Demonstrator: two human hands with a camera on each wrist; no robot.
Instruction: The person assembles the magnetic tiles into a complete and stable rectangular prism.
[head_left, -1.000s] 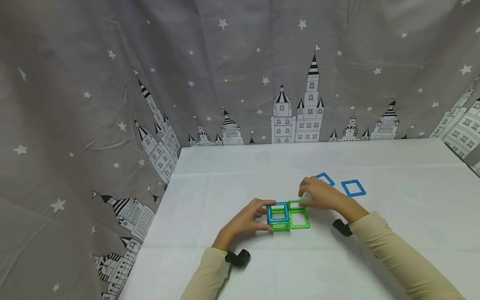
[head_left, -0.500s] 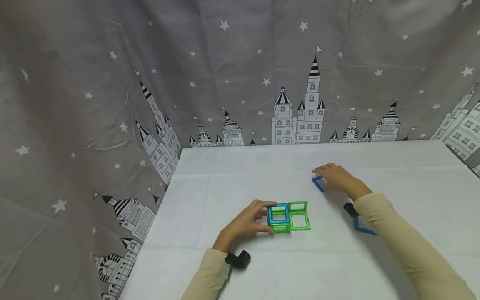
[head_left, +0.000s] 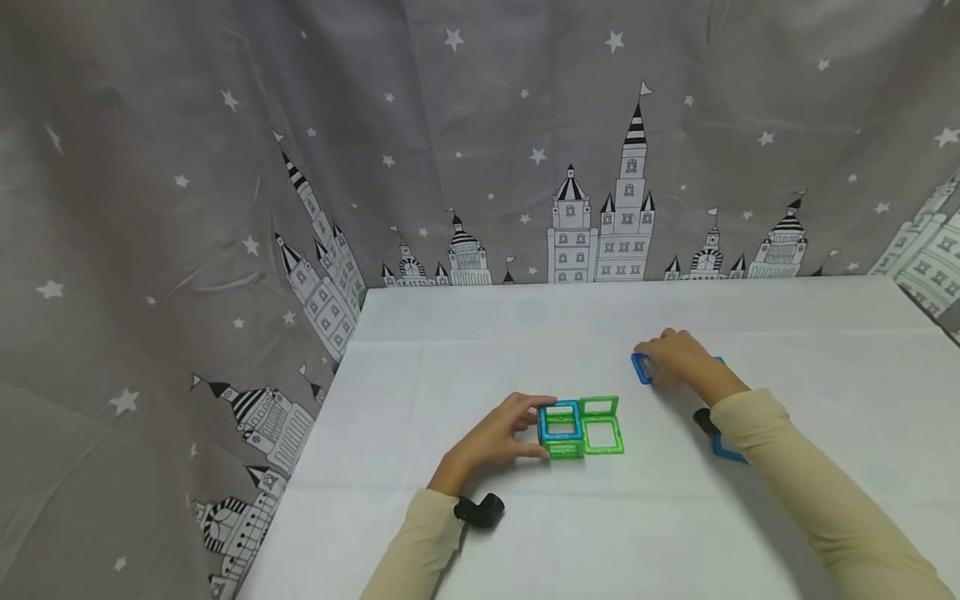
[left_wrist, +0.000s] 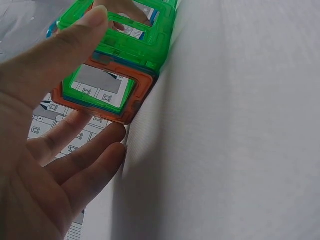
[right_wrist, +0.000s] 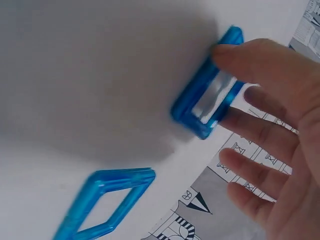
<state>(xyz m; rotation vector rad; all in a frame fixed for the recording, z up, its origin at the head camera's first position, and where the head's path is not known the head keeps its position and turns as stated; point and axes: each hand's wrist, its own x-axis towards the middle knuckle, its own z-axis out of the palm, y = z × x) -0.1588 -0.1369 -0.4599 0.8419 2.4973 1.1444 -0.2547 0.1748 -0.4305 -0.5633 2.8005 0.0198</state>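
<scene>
My left hand [head_left: 495, 437] grips a small cube of magnetic tiles, thumb at the front and fingers at the back. The cube has a blue top tile [head_left: 561, 437] and a green front [head_left: 566, 450]; the left wrist view shows an orange side tile [left_wrist: 143, 95]. Joined at its right are a green tile [head_left: 604, 451] lying flat and another green tile [head_left: 600, 399] standing at the back. Farther right, my right hand [head_left: 678, 360] pinches a blue square magnetic tile [right_wrist: 192, 97] between thumb and fingers. That tile is tilted, one edge near the table.
Another blue tile [head_left: 727, 452] lies partly under the right sleeve. A bit of blue tile [head_left: 718, 360] shows behind the right wrist. The white-covered table [head_left: 600, 533] ends at a grey curtain [head_left: 465, 117] printed with castles and stars.
My right hand has left the standing green tile, moved right and back, and taken hold of a blue tile, now tilted. My left hand stays on the cube.
</scene>
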